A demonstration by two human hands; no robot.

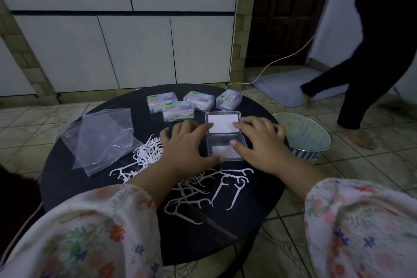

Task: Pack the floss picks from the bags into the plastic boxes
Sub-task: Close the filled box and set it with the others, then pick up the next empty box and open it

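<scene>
Head view: both hands, left [187, 142] and right [259, 142], lay flat with fingers straight, steadying the open, empty plastic box [224, 136] at centre frame; floss picks [198, 185] scattered below on the tabletop [67, 178] could be swept off by the sleeves.

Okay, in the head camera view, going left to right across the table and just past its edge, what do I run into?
Clear plastic bags → pile of loose floss picks → left hand → open plastic box → right hand → striped bowl on the floor beside the table.
</scene>
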